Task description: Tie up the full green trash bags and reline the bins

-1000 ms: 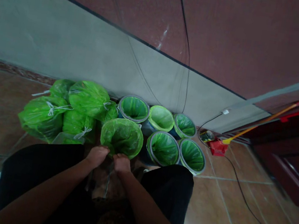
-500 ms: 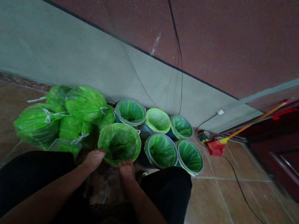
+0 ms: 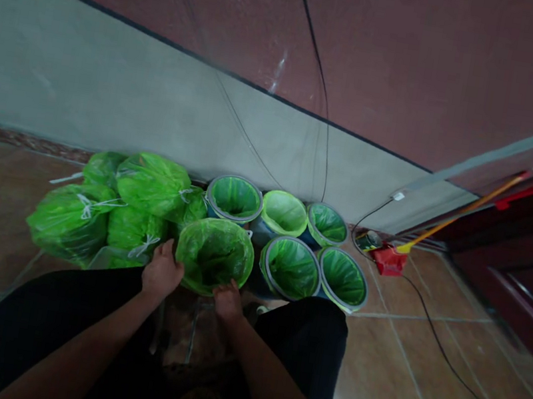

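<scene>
A bin lined with a translucent green bag stands between my knees, the bag folded out over its rim. At the near right of this rim, my right hand has its fingers closed on the bin liner. Beside the bin's near left edge is my left hand, fingers stretched forward and holding nothing that I can see. Whether it touches the bag's outside is unclear. Dark contents at the bottom of the bin cannot be made out.
Several lined bins, one with a grey rim ring, stand to the right and behind. Tied green bags are heaped left. Farther right are a red dustpan with a yellow handle, a can and a black cable.
My left hand has come off the near left rim and shifted slightly left and forward along the bin's side. My right hand stays at the rim.
</scene>
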Demonstrator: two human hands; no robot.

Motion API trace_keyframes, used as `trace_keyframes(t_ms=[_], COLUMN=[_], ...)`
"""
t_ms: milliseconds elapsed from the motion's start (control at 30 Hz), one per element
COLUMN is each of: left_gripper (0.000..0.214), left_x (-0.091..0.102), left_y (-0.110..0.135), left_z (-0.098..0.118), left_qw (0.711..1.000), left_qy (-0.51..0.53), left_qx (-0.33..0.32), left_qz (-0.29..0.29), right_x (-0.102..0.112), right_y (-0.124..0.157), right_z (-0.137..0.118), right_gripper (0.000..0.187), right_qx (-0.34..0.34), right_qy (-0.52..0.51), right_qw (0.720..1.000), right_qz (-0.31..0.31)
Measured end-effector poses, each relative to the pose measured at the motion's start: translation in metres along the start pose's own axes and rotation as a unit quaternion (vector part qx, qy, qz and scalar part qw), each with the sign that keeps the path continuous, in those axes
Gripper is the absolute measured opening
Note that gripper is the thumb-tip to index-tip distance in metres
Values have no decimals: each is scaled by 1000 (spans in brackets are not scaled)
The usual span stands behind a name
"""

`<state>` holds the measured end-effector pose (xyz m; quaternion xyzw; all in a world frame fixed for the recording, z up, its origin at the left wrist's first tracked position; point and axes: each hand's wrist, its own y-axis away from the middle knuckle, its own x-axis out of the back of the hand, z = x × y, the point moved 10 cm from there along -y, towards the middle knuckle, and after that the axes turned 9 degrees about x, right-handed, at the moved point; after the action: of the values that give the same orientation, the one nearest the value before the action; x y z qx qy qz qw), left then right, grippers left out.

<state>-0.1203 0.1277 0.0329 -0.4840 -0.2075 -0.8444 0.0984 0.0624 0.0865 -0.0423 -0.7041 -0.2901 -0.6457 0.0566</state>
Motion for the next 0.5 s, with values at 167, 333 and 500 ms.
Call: trace_keyframes(t_ms=[167,333,500], left_gripper=[82,84,83], left_x=[-30,-28,-6], left_y=[-8,-10,-18], left_z=[-18,-12,-3], left_qw=[990,993,996], left_qy=[35,49,66], left_qx=[103,87,62], left_qz=[-93,-56,17], right_x=[0,52,96], right_y=[-2,12,42], right_z=[-2,-8,90], right_gripper=[23,36,34], right_qx=[-6,41,-179], right_qy=[-12,-104,-123], right_qw=[1000,985,935], right_qz=[-2,132,281])
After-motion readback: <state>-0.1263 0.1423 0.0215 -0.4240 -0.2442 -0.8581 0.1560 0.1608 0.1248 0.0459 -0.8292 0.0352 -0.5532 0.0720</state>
